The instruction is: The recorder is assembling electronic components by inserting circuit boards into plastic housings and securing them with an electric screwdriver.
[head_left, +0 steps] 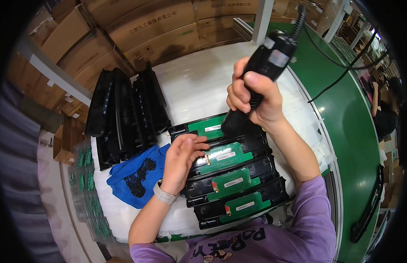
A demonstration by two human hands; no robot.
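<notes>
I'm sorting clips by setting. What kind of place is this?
Likely an electronics assembly line: a green conveyor belt, black housings with green circuit boards, a corded power screwdriver in the right hand, and stacked cardboard boxes.

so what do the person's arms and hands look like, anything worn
Both hands are bare, no gloves. The left hand has a pale grey watch with a smooth strap on its wrist. The right hand wears nothing on its wrist. Both forearms are uncovered, and short purple sleeves of a printed T-shirt begin near the elbows. No rings can be made out.
</notes>
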